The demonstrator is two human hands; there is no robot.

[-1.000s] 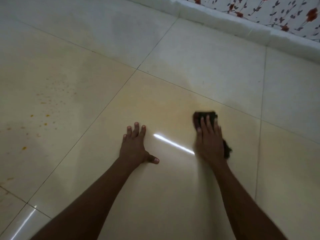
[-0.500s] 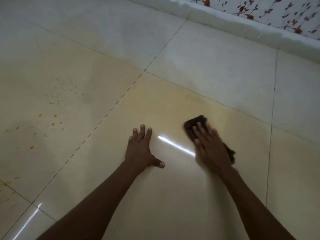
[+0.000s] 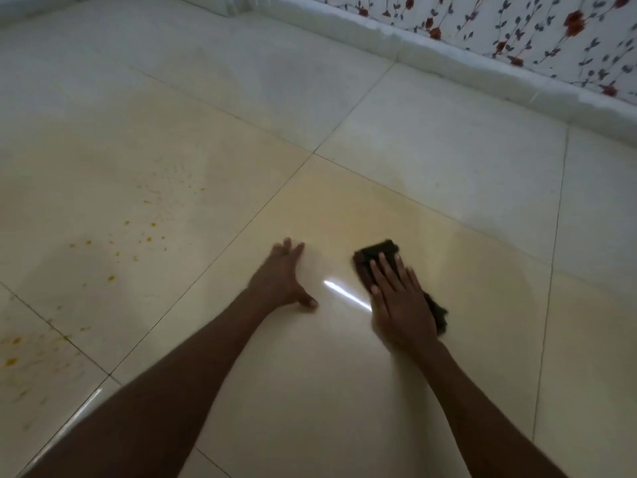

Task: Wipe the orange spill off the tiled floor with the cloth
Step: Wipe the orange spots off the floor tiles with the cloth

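The dark cloth (image 3: 377,257) looks soft and light, best pressed flat; right hand (image 3: 401,301) spread atop it, left hand (image 3: 281,277) splayed on floor (image 3: 448,160); orange spill (image 3: 138,236) well left.

Right hand (image 3: 401,301) lies flat on the cloth (image 3: 377,251), and the cloth lies on the floor (image 3: 431,160), poking out ahead of the fingers and to the right of the palm. Left hand (image 3: 281,279) rests on the same tile, just left of it. The spill (image 3: 138,243) sits well off to the left, across a tile joint. The wall (image 3: 537,32) runs along the far right, behind everything.
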